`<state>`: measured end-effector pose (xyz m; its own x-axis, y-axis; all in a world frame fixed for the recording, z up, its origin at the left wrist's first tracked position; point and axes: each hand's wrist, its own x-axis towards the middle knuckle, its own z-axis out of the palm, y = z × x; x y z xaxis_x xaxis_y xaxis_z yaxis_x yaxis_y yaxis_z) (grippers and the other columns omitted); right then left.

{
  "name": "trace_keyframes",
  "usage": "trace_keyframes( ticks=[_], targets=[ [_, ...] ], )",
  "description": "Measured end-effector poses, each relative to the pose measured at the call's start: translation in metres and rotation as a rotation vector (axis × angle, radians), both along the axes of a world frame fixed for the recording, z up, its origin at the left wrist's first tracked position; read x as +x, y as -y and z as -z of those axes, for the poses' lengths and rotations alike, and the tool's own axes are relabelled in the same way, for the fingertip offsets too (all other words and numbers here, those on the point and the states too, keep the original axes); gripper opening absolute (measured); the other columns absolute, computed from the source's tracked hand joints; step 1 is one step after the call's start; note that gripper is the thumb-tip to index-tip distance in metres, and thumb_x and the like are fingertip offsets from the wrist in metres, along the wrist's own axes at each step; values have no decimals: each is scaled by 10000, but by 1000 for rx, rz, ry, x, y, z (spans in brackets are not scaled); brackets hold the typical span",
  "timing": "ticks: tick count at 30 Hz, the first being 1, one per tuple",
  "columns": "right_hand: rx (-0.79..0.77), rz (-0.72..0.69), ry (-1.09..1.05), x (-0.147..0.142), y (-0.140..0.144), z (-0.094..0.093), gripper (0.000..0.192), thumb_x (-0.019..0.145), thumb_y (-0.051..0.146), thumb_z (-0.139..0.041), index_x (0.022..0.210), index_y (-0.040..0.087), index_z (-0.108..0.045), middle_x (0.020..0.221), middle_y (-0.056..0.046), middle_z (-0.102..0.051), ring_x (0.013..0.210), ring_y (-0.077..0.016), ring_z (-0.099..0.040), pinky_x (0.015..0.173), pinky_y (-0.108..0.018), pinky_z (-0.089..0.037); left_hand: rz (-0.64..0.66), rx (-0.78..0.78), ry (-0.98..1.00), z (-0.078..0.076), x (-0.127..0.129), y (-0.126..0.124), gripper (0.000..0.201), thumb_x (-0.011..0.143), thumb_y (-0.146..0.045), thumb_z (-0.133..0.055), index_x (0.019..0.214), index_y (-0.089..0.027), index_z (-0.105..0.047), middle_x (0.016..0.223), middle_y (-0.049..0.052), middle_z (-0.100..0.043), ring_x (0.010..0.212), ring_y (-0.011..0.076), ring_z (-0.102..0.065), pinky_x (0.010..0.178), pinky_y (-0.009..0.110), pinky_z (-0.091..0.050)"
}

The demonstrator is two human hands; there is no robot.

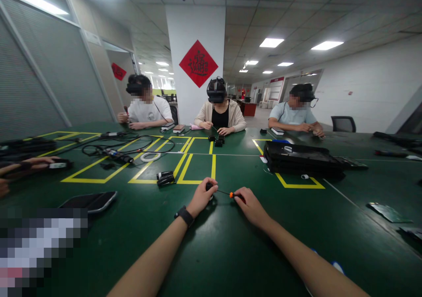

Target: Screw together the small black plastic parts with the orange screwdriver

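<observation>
Over the green table [211, 257], my left hand [201, 196] has its thumb and fingers closed on a small black part [209, 186], mostly hidden by the fingers. My right hand [251, 205] grips a screwdriver [231, 195] with an orange collar and a dark handle. Its thin shaft points left to the black part; whether the tip touches it I cannot tell. A dark band is on my left wrist. Beyond my left hand lie a couple of black cylindrical pieces [165, 178].
Black cables [120, 154] and a white cable coil [150, 157] lie at left among yellow tape outlines. A black case [298, 158] stands at right. A dark tray-like item [89, 201] is near left. Three people sit opposite; another person's hands [39, 161] are at far left.
</observation>
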<state>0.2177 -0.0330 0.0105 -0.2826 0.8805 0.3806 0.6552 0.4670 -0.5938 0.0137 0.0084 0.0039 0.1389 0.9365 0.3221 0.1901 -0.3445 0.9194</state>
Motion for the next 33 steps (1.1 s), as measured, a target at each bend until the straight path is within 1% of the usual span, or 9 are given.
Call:
trace_keyframes(
  ticks=[9,17,23,27,30,33],
  targets=[
    [-23,0,-17,-1,4,-5,148,806,244,-490,925,193,-560,920,-43,-552,876,-172,-485,793,-301,-385,54,-50,101,1,1,-1,195,764,-340,-496,876,-180,-493,674,-29,-523,603,90,-496,560,202,-385],
    [-37,-4,-8,0,4,-3,166,832,255,-443,929,189,-559,916,-45,-556,877,-171,-486,793,-295,-383,96,-114,276,0,2,0,230,766,-363,-505,902,-181,-467,696,-22,-557,594,88,-546,597,223,-426],
    [-56,15,-49,1,2,-2,185,849,262,-408,936,190,-555,927,-45,-554,889,-166,-493,813,-294,-379,79,-236,466,4,-2,-6,259,728,-357,-556,904,-182,-481,694,-22,-566,577,84,-557,571,223,-451],
    [-73,27,-69,1,1,-2,190,850,281,-411,946,194,-551,920,-40,-558,865,-161,-505,792,-290,-384,78,-265,528,5,-4,-9,270,706,-340,-586,895,-170,-494,682,-16,-573,558,82,-554,538,209,-451],
    [-78,24,-79,2,2,-3,199,851,309,-414,946,197,-549,911,-34,-560,843,-158,-511,774,-289,-387,84,-262,548,4,-4,-9,282,714,-382,-574,874,-160,-506,680,-8,-578,543,83,-549,515,207,-451],
    [-72,1,-84,1,4,-5,204,852,318,-414,946,202,-552,908,-30,-562,840,-157,-511,772,-289,-386,99,-256,564,3,-3,-7,326,743,-452,-521,870,-152,-515,683,1,-582,537,86,-546,498,206,-448]
  ],
)
